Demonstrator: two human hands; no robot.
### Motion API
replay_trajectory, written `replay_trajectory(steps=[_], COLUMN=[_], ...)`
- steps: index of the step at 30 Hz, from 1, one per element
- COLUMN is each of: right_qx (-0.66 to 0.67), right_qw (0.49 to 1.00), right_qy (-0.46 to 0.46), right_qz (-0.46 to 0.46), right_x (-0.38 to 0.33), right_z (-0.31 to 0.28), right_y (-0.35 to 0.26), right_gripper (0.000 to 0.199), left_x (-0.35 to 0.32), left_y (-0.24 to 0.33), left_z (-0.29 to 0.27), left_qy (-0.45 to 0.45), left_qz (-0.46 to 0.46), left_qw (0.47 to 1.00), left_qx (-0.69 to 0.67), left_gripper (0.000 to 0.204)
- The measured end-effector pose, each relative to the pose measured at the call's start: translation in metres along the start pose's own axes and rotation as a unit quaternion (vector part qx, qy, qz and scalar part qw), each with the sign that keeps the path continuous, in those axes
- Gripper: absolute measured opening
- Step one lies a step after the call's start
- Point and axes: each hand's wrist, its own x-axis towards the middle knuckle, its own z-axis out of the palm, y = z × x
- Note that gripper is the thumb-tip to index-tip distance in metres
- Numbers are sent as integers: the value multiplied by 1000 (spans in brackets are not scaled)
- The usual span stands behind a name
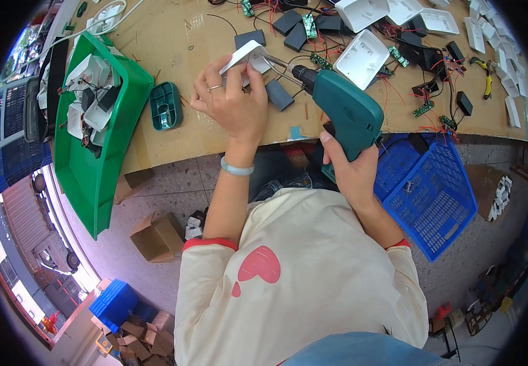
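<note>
Left hand [235,100] grips a white casing [247,56]; right hand [346,168] clasps a green screwdriver [343,110].

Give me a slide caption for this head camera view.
Left hand steadies a white casing while right hand aims a green electric screwdriver.

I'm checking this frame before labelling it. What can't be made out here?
Head view:
- Underside of the white casing: hidden by the left hand.
- Driver tip: hidden by the casing.
- Driver handle: hidden by the right hand.
- Tiny circuit boards: too small to read.
</note>
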Motion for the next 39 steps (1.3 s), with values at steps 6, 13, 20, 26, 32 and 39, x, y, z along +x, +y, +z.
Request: replay_trajectory(steps=[6, 13, 20, 26, 32, 39], right_qx=[3, 13, 15, 37, 29, 39], right_qw=[1000, 1000, 1000, 998, 999, 998], right_qy=[3, 4, 14, 40, 30, 32], right_qz=[2, 6, 12, -31, -35, -32], right_x=[-1, -2, -7, -14, -15, -16], right_z=[0, -1, -8, -18, -17, -17], right_y=[0, -1, -6, -21, -29, -23], right_gripper=[23, 22, 23, 32, 32, 30], left_x=[0, 1, 7, -2, -22, 32], left_y=[0, 2, 4, -24, -45, -60], left_z=[1, -4, -54, -96, -105, -107], left_qy=[-2, -15, -62, -39, -128, -248], left_qz=[0, -3, 38, 58, -68, 318], left_qw=[1000, 1000, 992, 985, 970, 912], left_qx=[2, -6, -104, -155, -193, -68], left_gripper=[6, 13, 35, 64, 68, 50])
